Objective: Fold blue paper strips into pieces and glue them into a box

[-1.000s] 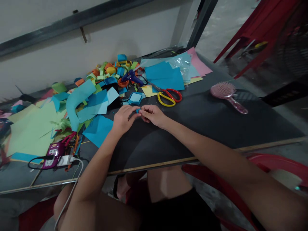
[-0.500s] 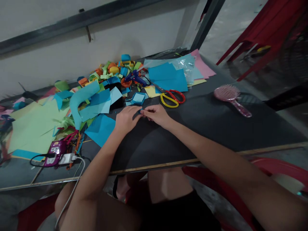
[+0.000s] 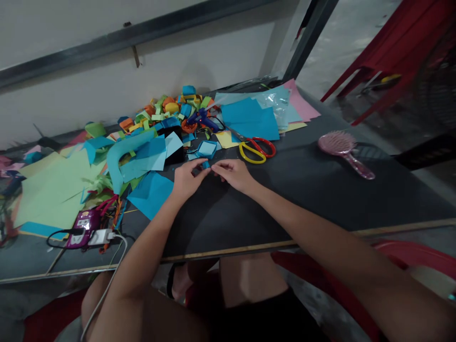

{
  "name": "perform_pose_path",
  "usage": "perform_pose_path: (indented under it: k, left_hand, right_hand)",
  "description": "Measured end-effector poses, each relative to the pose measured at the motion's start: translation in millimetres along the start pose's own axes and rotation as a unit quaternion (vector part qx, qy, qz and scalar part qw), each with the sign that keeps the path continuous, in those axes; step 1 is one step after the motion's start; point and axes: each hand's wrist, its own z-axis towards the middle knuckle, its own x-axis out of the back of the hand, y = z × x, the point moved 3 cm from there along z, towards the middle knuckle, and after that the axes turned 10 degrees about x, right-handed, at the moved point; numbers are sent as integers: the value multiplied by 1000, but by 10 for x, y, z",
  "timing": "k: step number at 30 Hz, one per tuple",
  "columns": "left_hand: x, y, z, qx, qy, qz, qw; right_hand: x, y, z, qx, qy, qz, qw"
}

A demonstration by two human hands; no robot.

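Note:
My left hand [image 3: 188, 179] pinches a small blue paper piece [image 3: 205, 164] between thumb and fingers, just above the dark tabletop. Close beside it on the right is my right hand [image 3: 235, 175], its thumb and fingertips pressed together. Whether anything is between those fingertips is too small to make out. Right behind my hands sits a blue paper box [image 3: 207, 149] with a pale blue top. Scissors [image 3: 257, 149] with red and yellow handles lie to the right of that box. A blue glue gun [image 3: 204, 118] rests farther back.
Small folded paper pieces in several colours [image 3: 167, 107] are heaped along the wall. Green sheets [image 3: 53, 190] and a purple power strip [image 3: 84, 229] with cords lie left. Blue sheets [image 3: 249, 118] lie at the back, a pink hairbrush [image 3: 344, 147] at right. A red chair [image 3: 395, 57] stands beyond.
My right fingertips have drawn slightly away from the left hand, and more of the small blue paper piece shows. The whole view has shifted a little.

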Motion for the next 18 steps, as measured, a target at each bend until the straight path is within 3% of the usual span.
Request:
perform_pose_path:
  k: [5,18]
  left_hand:
    - [25,-203,102,69,-22,-190,979]
    - [32,-272,99,102,-2,-287,952]
  right_hand:
    - [6,8,1,-19,24,-7,999]
    - [-21,11,16,3,-20,-70,997]
